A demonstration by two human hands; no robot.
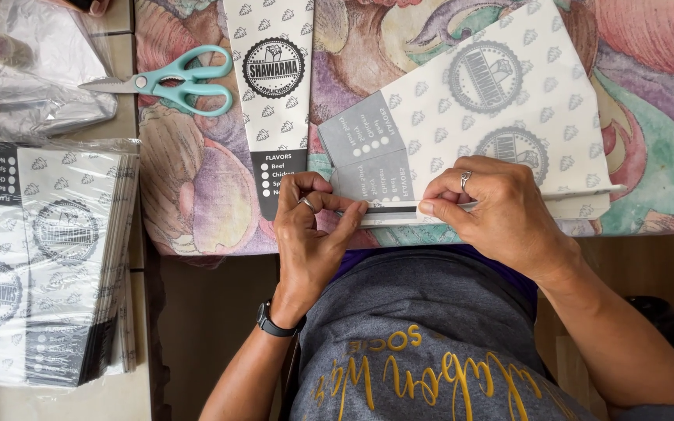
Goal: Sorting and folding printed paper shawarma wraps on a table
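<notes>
Both hands pinched printed paper sleeve [501, 109] edge: left hand [313, 226], right hand [485, 210]. Crease looked best pressed firm, evenly outward. Scissors [177, 78] lay beyond left grip.

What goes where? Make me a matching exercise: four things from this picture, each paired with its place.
Things:
1. scissors
2. stack of printed sheets
3. folded printed sheet
4. wristwatch

Places:
A. on the left hand's wrist
B. under both hands at the table edge
C. in clear wrap at far left
D. on the patterned cloth, top left

Pairs: 1-D, 2-C, 3-B, 4-A
</notes>
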